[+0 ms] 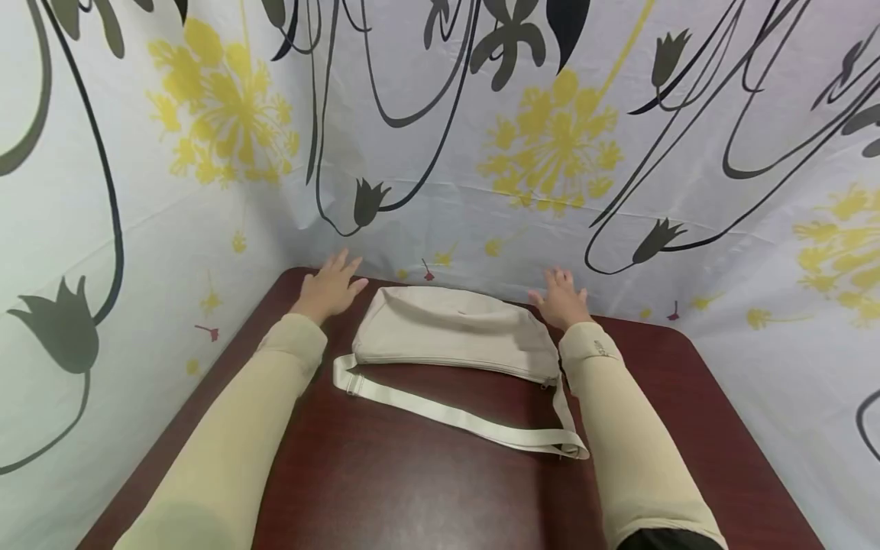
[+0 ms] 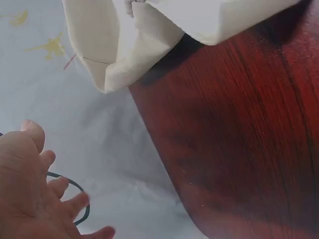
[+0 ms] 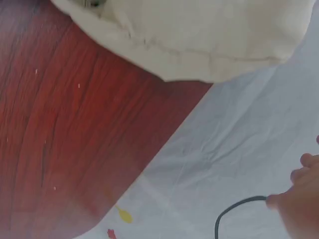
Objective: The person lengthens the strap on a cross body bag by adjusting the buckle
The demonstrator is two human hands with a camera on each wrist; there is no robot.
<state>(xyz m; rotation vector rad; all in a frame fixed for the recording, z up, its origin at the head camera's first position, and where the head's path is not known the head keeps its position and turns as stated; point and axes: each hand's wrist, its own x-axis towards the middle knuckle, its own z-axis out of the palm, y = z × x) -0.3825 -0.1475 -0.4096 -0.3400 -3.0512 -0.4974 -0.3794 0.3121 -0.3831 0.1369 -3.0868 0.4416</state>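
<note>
A cream fabric shoulder bag (image 1: 461, 328) lies on the dark red table, its zipper edge facing me. Its strap (image 1: 440, 412) loops out toward the near side, with an adjuster buckle at the left. Beyond the bag's left end is my left hand (image 1: 328, 289), fingers spread and holding nothing. My right hand (image 1: 561, 299) is at the bag's right end, fingers also spread, nothing in it. In the left wrist view the left hand (image 2: 35, 189) is apart from the bag (image 2: 134, 55). The right wrist view shows part of the right hand (image 3: 301, 196) below the bag (image 3: 199, 40).
The wood-grain table (image 1: 385, 489) has rounded far corners. A white curtain (image 1: 426, 191) with grey and yellow flower prints hangs close along its far edge and both sides.
</note>
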